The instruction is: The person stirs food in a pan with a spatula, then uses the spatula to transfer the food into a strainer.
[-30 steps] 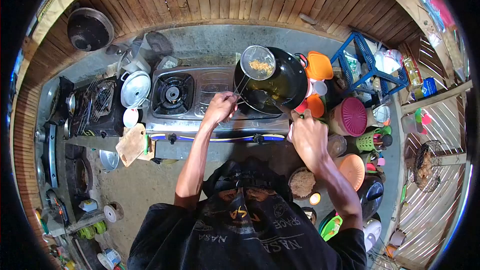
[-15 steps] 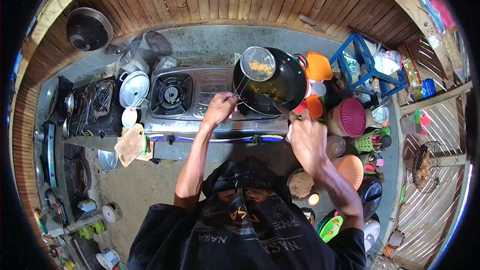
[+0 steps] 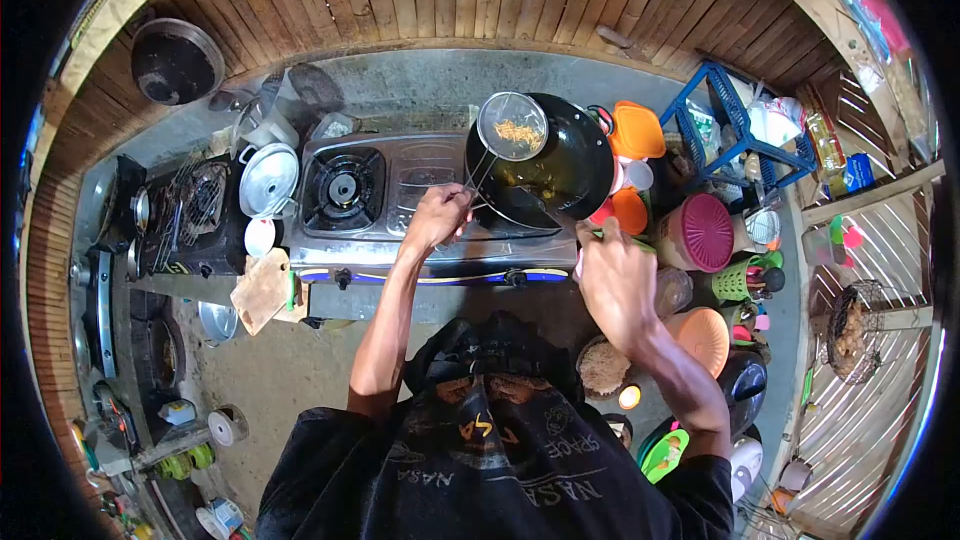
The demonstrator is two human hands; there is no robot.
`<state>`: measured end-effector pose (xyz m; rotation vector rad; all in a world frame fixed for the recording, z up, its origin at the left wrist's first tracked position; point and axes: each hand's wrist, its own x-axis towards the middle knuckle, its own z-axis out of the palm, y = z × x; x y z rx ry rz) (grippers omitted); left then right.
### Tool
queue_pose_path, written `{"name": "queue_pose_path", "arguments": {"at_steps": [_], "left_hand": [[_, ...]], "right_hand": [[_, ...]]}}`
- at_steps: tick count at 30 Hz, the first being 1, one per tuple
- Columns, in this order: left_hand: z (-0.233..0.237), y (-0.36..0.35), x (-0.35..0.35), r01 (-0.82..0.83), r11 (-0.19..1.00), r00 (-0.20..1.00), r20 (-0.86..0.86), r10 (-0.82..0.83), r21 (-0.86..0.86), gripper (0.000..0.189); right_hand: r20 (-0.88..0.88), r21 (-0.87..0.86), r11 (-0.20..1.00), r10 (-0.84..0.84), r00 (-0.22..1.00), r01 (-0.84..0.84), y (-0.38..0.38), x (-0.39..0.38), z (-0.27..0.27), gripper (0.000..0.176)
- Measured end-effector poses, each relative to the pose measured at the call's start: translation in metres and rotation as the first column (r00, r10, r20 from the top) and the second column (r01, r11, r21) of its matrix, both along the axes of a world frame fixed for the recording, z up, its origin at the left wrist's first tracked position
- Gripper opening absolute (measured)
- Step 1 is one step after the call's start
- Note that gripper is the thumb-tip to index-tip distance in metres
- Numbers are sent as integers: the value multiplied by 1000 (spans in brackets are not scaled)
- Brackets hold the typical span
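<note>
My left hand (image 3: 440,215) is closed round the handle of a round wire strainer (image 3: 513,126). Golden-brown fried bits (image 3: 519,135) lie in the strainer, which is over the left rim side of a black wok (image 3: 583,145). Oil with small pieces (image 3: 535,178) shows in the wok, on the right side of the gas stove (image 3: 420,155). My right hand (image 3: 613,275) grips a spatula (image 3: 558,214) whose dark blade reaches into the oil.
Left of the wok is a bare burner (image 3: 343,188), then a lidded metal pot (image 3: 269,180). Orange containers (image 3: 637,132), a pink-lidded tub (image 3: 706,233) and a blue rack (image 3: 740,130) crowd the right. A cutting board (image 3: 259,290) sits at the counter's front edge.
The spatula's blade has shifted slightly in the oil, and the small pieces there lie differently. The strainer has barely moved, and both hands keep their grip.
</note>
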<state>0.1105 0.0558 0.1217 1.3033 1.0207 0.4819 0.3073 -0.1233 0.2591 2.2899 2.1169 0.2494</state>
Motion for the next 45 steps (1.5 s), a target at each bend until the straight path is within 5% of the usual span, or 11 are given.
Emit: {"name": "queue_pose_path", "arguments": {"at_steps": [5, 12, 35, 37, 45], "left_hand": [[4, -1, 3, 27, 999, 999, -26, -27, -26, 27], [15, -1, -3, -26, 1000, 1000, -9, 26, 3, 26], [1, 5, -8, -50, 999, 999, -15, 50, 9, 26], [4, 4, -7, -55, 998, 998, -5, 55, -5, 27], [-4, -1, -10, -64, 998, 998, 17, 64, -30, 20]], "right_hand": [[79, 0, 999, -39, 996, 39, 23, 12, -28, 27], [-76, -8, 984, -175, 982, 175, 5, 48, -17, 33], [-3, 9, 997, -77, 997, 77, -15, 11, -26, 33], [-39, 106, 993, -53, 998, 57, -6, 20, -31, 31], [-305, 25, 944, -306, 902, 329, 6, 77, -55, 35]]}}
